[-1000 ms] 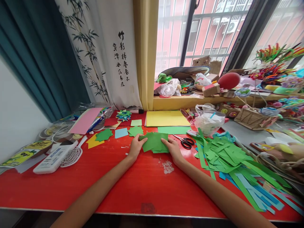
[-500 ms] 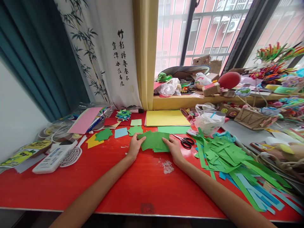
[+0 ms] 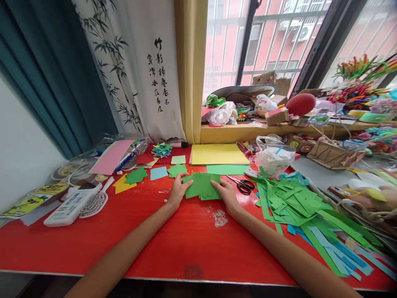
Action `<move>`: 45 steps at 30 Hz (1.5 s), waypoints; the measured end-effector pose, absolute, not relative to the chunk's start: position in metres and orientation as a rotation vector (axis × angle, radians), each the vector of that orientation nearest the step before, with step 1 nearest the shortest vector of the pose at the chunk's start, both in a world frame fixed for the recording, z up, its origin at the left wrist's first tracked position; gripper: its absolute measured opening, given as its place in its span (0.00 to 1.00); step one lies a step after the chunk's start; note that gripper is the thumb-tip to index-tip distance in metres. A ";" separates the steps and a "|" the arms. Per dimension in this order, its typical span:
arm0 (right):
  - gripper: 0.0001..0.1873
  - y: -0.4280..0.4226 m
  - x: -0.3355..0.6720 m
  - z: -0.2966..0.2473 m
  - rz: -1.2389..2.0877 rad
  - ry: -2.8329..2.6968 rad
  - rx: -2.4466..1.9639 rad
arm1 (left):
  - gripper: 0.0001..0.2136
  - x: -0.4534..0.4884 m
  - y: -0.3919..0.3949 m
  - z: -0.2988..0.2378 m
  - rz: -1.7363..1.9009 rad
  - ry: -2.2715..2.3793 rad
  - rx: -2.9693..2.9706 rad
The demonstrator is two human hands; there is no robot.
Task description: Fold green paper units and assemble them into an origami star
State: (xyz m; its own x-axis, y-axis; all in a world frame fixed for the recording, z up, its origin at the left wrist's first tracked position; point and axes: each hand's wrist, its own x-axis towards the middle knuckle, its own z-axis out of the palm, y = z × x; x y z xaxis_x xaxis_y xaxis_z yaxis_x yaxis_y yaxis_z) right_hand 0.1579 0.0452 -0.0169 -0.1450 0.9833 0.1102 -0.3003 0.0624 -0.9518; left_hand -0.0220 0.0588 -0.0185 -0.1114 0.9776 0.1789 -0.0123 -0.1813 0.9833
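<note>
Several overlapping pieces of green paper (image 3: pixel 201 186) are held up over the red table, between my two hands. My left hand (image 3: pixel 179 190) pinches them at their left edge, thumb on the near face. At the right edge my right hand (image 3: pixel 225 192) grips them the same way. Just right of that hand lie black-handled scissors (image 3: pixel 245 187). Beyond my left hand is a small stack of light green paper squares (image 3: pixel 177 170), with a light blue paper square (image 3: pixel 158 173) to its left. A little heap of clear bits (image 3: pixel 220 218) lies below my right hand.
Cut green strips (image 3: pixel 291 203) pile up on the right of the red table (image 3: pixel 155 252). Yellow sheets (image 3: pixel 218 154) lie at the back, beside a plastic bag (image 3: pixel 275 160). A white box (image 3: pixel 70 207) and a hairbrush (image 3: pixel 94 203) are on the left.
The green pieces have shifted against each other in my hands; they overlap more, and their upper outline is straighter. Both hands keep their hold in nearly the same place.
</note>
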 end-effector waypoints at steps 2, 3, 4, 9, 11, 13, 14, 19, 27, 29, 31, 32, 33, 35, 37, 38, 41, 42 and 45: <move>0.20 0.045 0.158 -0.017 1.383 -1.148 -0.836 | 0.19 -0.022 0.059 -0.019 1.417 1.169 1.245; 0.20 0.045 0.158 -0.017 1.378 -1.159 -0.835 | 0.20 -0.022 0.059 -0.019 1.407 1.159 1.233; 0.20 0.045 0.158 -0.017 1.372 -1.170 -0.836 | 0.20 -0.023 0.059 -0.018 1.399 1.153 1.225; 0.18 0.045 0.158 -0.019 1.348 -1.222 -0.866 | 0.19 -0.024 0.059 -0.017 1.431 1.143 1.205; 0.18 0.045 0.158 -0.019 1.335 -1.244 -0.874 | 0.19 -0.025 0.059 -0.018 1.450 1.143 1.215; 0.19 0.045 0.157 -0.018 1.335 -1.263 -0.863 | 0.18 -0.025 0.060 -0.019 1.456 1.146 1.235; 0.19 0.045 0.157 -0.018 1.339 -1.273 -0.854 | 0.18 -0.026 0.061 -0.020 1.458 1.151 1.244; 0.19 0.043 0.156 -0.015 1.342 -1.347 -0.843 | 0.16 -0.025 0.060 -0.019 1.498 1.219 1.283; 0.17 0.046 0.156 -0.021 1.324 -1.375 -0.923 | 0.19 -0.015 0.048 -0.010 1.256 1.126 1.466; 0.18 0.045 0.155 -0.021 1.308 -1.390 -0.908 | 0.20 -0.013 0.046 -0.009 1.242 1.116 1.522; 0.18 0.043 0.154 -0.021 1.264 -1.438 -0.902 | 0.21 -0.013 0.044 -0.009 1.250 1.100 1.559; 0.18 0.042 0.154 -0.019 1.225 -1.474 -0.902 | 0.22 -0.013 0.044 -0.008 1.244 1.081 1.563; 0.18 0.041 0.154 -0.018 1.180 -1.518 -0.899 | 0.24 -0.012 0.043 -0.008 1.231 1.048 1.563; 0.17 0.037 0.153 -0.014 1.089 -1.609 -0.874 | 0.26 -0.012 0.042 -0.008 1.210 0.957 1.561; 0.16 0.034 0.152 -0.010 1.014 -1.680 -0.834 | 0.28 -0.011 0.042 -0.009 1.224 0.883 1.561; 0.15 0.033 0.152 -0.008 0.983 -1.706 -0.818 | 0.29 -0.011 0.042 -0.010 1.244 0.865 1.557; 0.14 0.031 0.151 -0.005 0.913 -1.771 -0.817 | 0.33 -0.011 0.044 -0.013 1.286 0.851 1.513; 0.14 0.030 0.151 -0.004 0.901 -1.790 -0.823 | 0.34 -0.011 0.044 -0.014 1.283 0.842 1.488; 0.21 0.029 0.151 -0.005 0.886 -1.811 -0.818 | 0.34 -0.010 0.044 -0.014 1.237 0.811 1.429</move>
State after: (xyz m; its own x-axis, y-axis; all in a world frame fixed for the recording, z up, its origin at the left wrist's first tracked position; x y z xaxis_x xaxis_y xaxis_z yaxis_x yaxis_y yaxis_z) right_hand 0.1508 0.0286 -0.0049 -0.3466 0.8259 0.4446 0.1561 0.5182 -0.8409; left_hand -0.0101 0.0438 -0.0137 0.2413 0.9337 0.2643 -0.1301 -0.2388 0.9623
